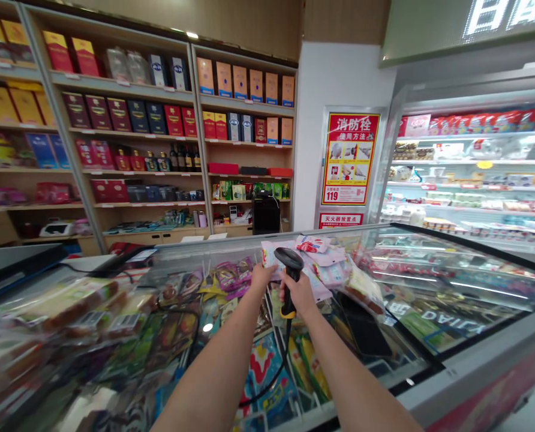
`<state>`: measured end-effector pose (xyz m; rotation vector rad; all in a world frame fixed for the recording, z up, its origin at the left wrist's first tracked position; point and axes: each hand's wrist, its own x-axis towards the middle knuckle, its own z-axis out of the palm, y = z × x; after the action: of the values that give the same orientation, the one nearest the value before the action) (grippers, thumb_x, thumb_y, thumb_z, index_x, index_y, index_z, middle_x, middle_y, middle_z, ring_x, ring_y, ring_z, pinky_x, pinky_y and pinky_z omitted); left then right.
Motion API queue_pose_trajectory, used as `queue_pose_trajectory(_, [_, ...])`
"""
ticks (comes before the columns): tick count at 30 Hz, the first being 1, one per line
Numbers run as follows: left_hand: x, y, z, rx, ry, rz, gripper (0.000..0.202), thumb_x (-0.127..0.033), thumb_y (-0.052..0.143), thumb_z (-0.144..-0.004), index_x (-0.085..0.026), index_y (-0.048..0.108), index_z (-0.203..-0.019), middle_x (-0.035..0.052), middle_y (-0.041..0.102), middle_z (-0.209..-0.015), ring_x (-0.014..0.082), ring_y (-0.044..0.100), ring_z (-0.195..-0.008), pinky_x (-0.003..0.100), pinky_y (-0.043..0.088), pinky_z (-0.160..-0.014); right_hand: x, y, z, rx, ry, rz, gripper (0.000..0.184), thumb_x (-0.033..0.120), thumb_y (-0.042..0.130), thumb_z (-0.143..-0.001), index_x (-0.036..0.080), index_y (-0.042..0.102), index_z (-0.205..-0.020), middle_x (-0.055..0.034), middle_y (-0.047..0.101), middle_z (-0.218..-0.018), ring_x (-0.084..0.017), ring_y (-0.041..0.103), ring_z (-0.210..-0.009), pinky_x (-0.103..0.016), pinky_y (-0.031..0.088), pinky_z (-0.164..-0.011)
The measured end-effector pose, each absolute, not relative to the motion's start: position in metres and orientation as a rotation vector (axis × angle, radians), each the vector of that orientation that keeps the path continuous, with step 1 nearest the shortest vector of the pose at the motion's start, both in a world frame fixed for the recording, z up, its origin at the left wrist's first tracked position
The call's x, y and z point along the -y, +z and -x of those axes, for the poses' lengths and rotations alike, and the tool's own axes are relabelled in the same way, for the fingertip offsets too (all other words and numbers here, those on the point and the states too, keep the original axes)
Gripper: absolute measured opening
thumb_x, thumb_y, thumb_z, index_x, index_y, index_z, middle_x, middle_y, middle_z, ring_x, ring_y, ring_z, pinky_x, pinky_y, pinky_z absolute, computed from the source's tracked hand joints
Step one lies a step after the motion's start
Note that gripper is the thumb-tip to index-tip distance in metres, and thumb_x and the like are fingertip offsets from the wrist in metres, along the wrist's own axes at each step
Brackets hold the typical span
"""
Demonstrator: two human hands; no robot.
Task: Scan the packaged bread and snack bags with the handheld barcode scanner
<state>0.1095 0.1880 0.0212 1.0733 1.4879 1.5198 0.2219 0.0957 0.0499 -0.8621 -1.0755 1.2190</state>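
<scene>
- Left forearm (213, 360): bare, smooth, long, tapering toward the wrist; the elbow end is cut off by the lower picture edge.
- Right forearm (352, 372): bare, smooth, matching taper, likewise cut off.
- Left hand (263, 277): bare, ungloved; fingers partly hidden.
- Right hand (300, 294): bare, ungloved; fingers partly hidden.
</scene>
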Motion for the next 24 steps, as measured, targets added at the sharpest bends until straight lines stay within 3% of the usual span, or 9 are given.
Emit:
queue_pose_trajectory(5, [-0.185, 0.025, -0.080, -1.254, 1.730, -0.729, 0.025, -0.016, 0.070, -0.070, -0.016, 0.062, -0.093, 0.0032, 0.069, -0.077, 0.0156, 0.064, -0.059, 0.030, 0.054, -0.056, -0.095, 0.044, -0.223, 1.148, 1.280, 0.926, 0.033, 0.044, 0.072, -0.063, 0.019, 0.052, -0.074, 0.0064, 0.052, -0.046, -0.011, 0.048, -0.035, -0.024, 0.042, -0.035])
queue_pose_trajectory(11, [-0.193, 0.027, -0.060, -1.178, 1.936, -0.655, 0.028, -0.015, 0.075, -0.061, -0.012, 0.068, -0.088, 0.0052, 0.070, -0.076, 0.0165, 0.066, -0.066, 0.027, 0.054, -0.060, -0.092, 0.039, -0.223, 1.291, 1.360, 0.973, 0.034, 0.043, 0.072, -0.065, 0.020, 0.054, -0.080, 0.0072, 0.054, -0.049, -0.011, 0.049, -0.036, -0.024, 0.040, -0.035])
queue_pose_trajectory(24, [-0.194, 0.027, -0.063, -1.112, 1.871, -0.569, 0.038, -0.018, 0.079, -0.056, -0.013, 0.070, -0.093, 0.0027, 0.069, -0.069, 0.0147, 0.063, -0.054, 0.029, 0.052, -0.055, -0.090, 0.038, -0.223, 1.370, 1.355, 1.015, 0.028, 0.040, 0.071, -0.068, 0.020, 0.053, -0.074, 0.0055, 0.054, -0.049, -0.012, 0.049, -0.036, -0.024, 0.042, -0.035])
